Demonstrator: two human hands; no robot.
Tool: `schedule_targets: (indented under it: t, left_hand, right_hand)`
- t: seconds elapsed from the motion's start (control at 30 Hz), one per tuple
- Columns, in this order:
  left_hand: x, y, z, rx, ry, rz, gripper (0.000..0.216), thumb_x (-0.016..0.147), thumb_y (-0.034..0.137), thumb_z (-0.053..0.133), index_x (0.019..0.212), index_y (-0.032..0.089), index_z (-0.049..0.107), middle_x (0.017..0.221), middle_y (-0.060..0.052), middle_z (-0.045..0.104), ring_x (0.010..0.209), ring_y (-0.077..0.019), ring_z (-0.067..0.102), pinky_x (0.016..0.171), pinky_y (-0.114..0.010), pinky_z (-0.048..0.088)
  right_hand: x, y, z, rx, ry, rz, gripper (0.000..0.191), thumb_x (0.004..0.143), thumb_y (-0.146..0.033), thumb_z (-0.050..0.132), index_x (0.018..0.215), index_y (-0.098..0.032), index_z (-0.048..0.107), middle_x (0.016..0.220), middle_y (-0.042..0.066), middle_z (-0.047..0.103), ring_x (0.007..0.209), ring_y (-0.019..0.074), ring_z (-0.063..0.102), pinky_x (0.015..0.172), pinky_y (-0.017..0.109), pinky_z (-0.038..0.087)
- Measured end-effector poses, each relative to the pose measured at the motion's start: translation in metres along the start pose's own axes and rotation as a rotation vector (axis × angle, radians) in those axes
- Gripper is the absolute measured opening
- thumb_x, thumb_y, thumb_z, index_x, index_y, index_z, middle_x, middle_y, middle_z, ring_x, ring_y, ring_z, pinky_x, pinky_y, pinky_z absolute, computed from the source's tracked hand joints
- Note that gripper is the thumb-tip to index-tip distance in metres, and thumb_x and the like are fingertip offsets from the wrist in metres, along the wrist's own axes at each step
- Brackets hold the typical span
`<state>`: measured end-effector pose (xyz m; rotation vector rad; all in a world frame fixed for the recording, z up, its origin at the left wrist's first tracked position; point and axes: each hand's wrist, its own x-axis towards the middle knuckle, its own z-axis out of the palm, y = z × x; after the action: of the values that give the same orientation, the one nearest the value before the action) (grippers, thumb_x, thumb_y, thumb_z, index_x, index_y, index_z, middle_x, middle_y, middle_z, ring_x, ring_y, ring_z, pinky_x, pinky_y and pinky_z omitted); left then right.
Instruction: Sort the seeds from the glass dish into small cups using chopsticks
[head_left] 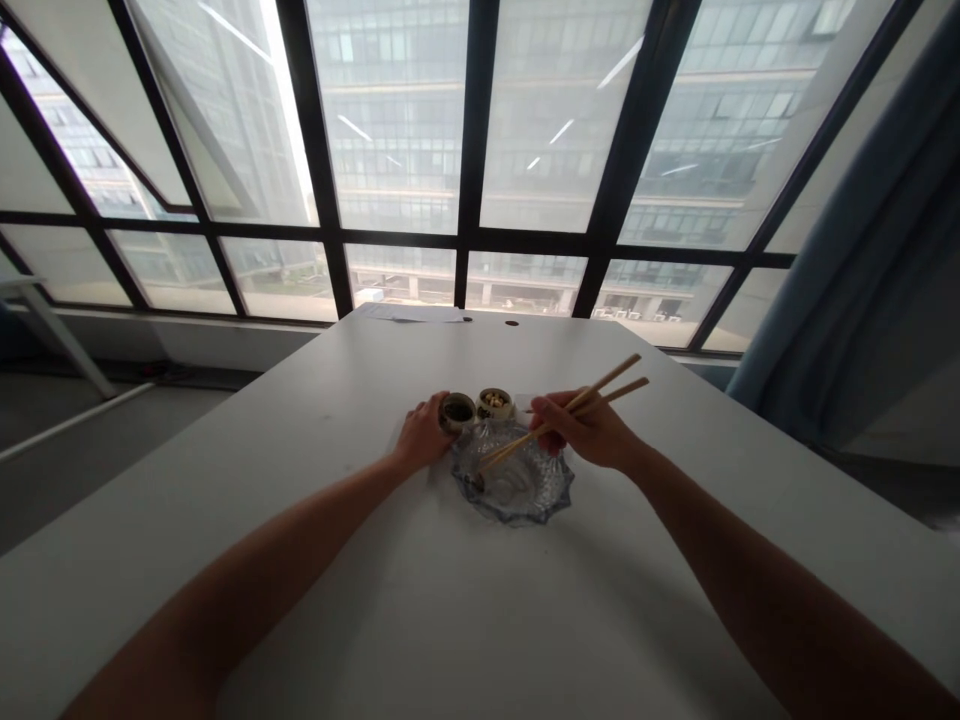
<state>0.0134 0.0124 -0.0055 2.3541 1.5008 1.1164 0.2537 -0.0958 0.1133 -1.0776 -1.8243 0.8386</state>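
Note:
My left hand (422, 432) is closed around the side of a small round container (448, 427) with a dark inside. Beside it, to the right, a second small round container (493, 411) holds several pale yellowish pieces. Between the fingers of my right hand (592, 432) is a pair of wooden chopsticks (616, 373), slanting down to the left. Their tips are over the left part of a clear faceted glass dish (556, 505) with a jagged rim. By the tips is a small dark piece (478, 482); whether they grip it, I cannot tell.
All this stands on a white table (480, 620). A small white item (523, 403) is partly hidden behind my right hand. At the far edge lie white sheets (412, 313) and a dark round spot (511, 323). Windows are beyond; a blue curtain (847, 250) hangs right.

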Motion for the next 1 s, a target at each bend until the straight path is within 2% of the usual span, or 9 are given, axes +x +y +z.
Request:
schedule_targets:
  t: [0.07,0.2,0.37,0.67,1.0]
  left_hand:
    - [0.0,-0.002,0.001,0.003,0.002,-0.007,0.067,0.073,0.026,0.076,0.133,0.021,0.047,0.126,-0.013,0.065,0.117,-0.0326,0.061,0.1,-0.047,0.048]
    - [0.0,-0.003,0.002,0.007,-0.001,-0.021,0.069,0.072,0.027,0.076,0.134,0.02,0.046,0.126,-0.013,0.065,0.116,-0.0327,0.061,0.1,-0.046,0.048]
    - [0.001,-0.001,0.001,-0.004,-0.008,-0.015,0.068,0.074,0.028,0.075,0.135,0.021,0.046,0.128,-0.012,0.064,0.117,-0.0325,0.06,0.1,-0.045,0.048]
    - [0.0,-0.001,0.002,0.003,-0.005,-0.024,0.067,0.076,0.03,0.075,0.135,0.02,0.045,0.129,-0.014,0.063,0.118,-0.0327,0.06,0.1,-0.045,0.047]
    - [-0.001,-0.005,0.002,0.019,-0.01,-0.094,0.074,0.076,0.038,0.075,0.139,0.016,0.044,0.126,-0.018,0.063,0.118,-0.035,0.06,0.101,-0.047,0.046]
  right_hand:
    - [-0.002,-0.006,0.002,-0.018,-0.085,0.026,0.06,0.078,-0.073,0.062,0.068,-0.015,0.066,0.051,0.004,0.064,0.042,0.0132,0.059,0.04,0.022,0.049]
    - [-0.004,-0.001,0.013,-0.068,-0.136,0.01,0.05,0.08,-0.065,0.066,0.068,-0.016,0.065,0.055,0.004,0.066,0.045,0.0136,0.061,0.042,0.021,0.05]
    - [-0.002,0.007,0.019,-0.124,-0.154,-0.032,0.047,0.085,-0.061,0.062,0.067,-0.017,0.062,0.055,0.003,0.066,0.045,0.0131,0.061,0.042,0.021,0.049]
    - [-0.005,-0.002,0.015,-0.234,-0.157,-0.08,0.049,0.088,-0.058,0.059,0.061,-0.017,0.061,0.051,0.003,0.063,0.043,0.0135,0.059,0.039,0.021,0.044]
    - [-0.005,-0.005,0.017,-0.344,-0.233,-0.167,0.049,0.092,-0.054,0.056,0.058,-0.018,0.058,0.047,0.001,0.061,0.039,0.0106,0.056,0.039,0.018,0.042]
